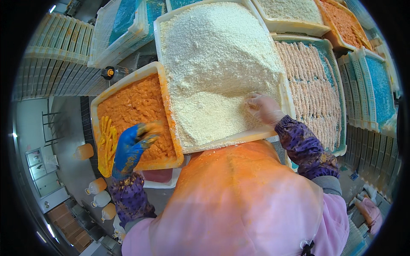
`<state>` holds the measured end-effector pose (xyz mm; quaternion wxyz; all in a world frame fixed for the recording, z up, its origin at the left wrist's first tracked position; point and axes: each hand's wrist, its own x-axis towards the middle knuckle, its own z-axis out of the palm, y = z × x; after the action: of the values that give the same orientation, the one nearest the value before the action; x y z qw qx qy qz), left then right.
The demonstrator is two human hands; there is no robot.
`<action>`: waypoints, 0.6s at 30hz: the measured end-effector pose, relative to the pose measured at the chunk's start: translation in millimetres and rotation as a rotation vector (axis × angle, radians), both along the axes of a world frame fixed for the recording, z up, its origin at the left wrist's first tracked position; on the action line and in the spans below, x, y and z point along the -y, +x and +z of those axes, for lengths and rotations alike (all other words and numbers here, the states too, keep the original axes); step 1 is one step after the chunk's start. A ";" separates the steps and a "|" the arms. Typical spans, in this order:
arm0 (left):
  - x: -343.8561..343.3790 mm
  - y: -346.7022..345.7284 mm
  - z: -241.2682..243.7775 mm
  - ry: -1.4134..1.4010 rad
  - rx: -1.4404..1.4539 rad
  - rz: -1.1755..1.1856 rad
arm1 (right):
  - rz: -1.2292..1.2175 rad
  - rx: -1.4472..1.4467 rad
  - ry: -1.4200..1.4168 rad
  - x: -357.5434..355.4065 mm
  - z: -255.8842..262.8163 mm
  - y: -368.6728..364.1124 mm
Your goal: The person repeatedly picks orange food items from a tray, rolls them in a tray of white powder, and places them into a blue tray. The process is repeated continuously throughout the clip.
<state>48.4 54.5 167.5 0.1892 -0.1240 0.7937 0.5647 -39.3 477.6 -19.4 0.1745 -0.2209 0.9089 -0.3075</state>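
Observation:
My left hand (133, 144), in a blue glove smeared with orange, is raised over a tub (165, 105) of wet orange marinated meat (131, 96). Its fingertips are blurred and curled, so whether a piece is between them cannot be made out. In a thin clear glove, my right hand (264, 107) dips its fingertips into pale breadcrumbs (211, 70), near the front right of a large white tub (224, 142). What its fingers hold, if anything, is hidden. On the right, rows of crumb-coated strips (307, 83) lie in a tray (344, 128) lined with blue-green.
A yellow rubber glove (107, 147) hangs over the meat tub's left rim. Behind it stands a bottle (117, 73) with a black and yellow cap. Stacked plastic trays (57, 60) rise at left, more trays (365, 86) at right. Jugs (96, 185) stand on the floor.

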 end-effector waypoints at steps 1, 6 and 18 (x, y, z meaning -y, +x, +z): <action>-21.5 -15.6 11.4 -0.016 -0.052 -0.190 | -0.014 -0.024 0.014 1.1 0.5 0.0; -92.1 -62.3 -43.3 -0.457 -0.428 -0.656 | -0.038 -0.034 -0.014 7.3 6.6 -1.5; -93.2 -60.6 -142.8 -0.716 -0.673 -0.356 | -0.001 -0.281 0.149 21.9 4.9 1.2</action>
<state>-12.2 147.7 24.7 -0.0375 0.1441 0.9628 0.2256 -38.1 455.7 -14.5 0.0616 -0.2478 0.9448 -0.2052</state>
